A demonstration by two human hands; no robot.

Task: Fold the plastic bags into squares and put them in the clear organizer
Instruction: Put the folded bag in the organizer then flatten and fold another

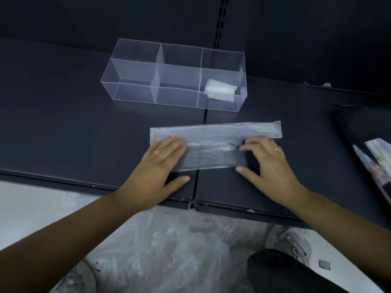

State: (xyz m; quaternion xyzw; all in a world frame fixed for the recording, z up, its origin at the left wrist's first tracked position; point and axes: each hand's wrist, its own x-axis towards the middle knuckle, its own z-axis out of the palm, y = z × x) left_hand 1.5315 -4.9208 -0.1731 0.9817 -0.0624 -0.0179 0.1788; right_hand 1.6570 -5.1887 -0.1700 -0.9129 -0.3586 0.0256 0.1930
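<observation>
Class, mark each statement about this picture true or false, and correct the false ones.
1. The left hand lies flat on the plastic bag. True.
2. That bag is already a square. False: it lies as a long strip on the dark shelf.
3. The clear organizer holds one folded bag. True.
4. The folded bag sits at the organizer's left end. False: it sits in a right-end compartment, on the near side.
5. The right hand reaches into the organizer. False: it touches the strip's right part.
</observation>
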